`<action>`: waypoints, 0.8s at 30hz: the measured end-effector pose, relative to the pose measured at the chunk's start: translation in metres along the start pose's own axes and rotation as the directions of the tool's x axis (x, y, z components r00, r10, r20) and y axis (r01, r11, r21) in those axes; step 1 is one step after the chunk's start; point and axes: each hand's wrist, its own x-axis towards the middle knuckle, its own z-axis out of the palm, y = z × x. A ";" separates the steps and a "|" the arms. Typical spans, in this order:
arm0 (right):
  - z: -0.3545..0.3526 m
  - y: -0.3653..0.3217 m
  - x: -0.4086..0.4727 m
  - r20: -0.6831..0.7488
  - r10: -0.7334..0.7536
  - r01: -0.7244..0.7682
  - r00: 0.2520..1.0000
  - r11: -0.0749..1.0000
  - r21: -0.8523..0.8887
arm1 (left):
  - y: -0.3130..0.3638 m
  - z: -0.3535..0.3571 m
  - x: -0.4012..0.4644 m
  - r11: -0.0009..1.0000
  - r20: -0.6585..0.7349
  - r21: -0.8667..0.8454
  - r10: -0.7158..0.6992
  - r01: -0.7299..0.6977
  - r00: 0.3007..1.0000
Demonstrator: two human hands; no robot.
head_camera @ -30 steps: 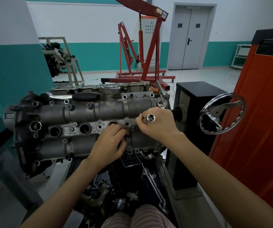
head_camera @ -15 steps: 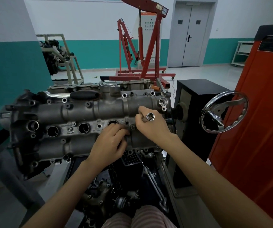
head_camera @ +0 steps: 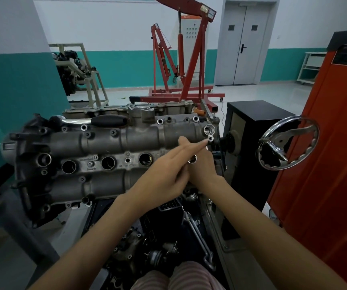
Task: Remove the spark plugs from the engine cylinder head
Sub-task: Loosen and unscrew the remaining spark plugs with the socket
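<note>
Left hand [head_camera: 164,174] had come off the plug well and stretched flat toward the cylinder head [head_camera: 105,151]'s right end. Right hand [head_camera: 201,164] still gripped the socket [head_camera: 192,159] there, so looked like repositioning. 3 wells open.

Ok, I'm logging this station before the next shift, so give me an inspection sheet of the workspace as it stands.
Surface: grey metal engine cylinder head mounted sideways on a stand.
Job's things: three open round plug wells visible in a row; shiny metal socket at the fourth position, mostly hidden by the hands.
Clutter: long steel wrench and dark engine parts lying below the head.
Grippers: right hand grips the socket; left hand crosses over it, fingers straight.
Cables: nothing seen.
Surroundings: chrome handwheel, orange cabinet, red engine hoist, grey double door.
</note>
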 end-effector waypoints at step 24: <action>0.017 0.023 0.002 -0.200 -0.185 0.124 0.962 0.950 -0.285 | -0.015 0.007 0.003 0.974 -0.276 0.218 -0.003 0.066 0.961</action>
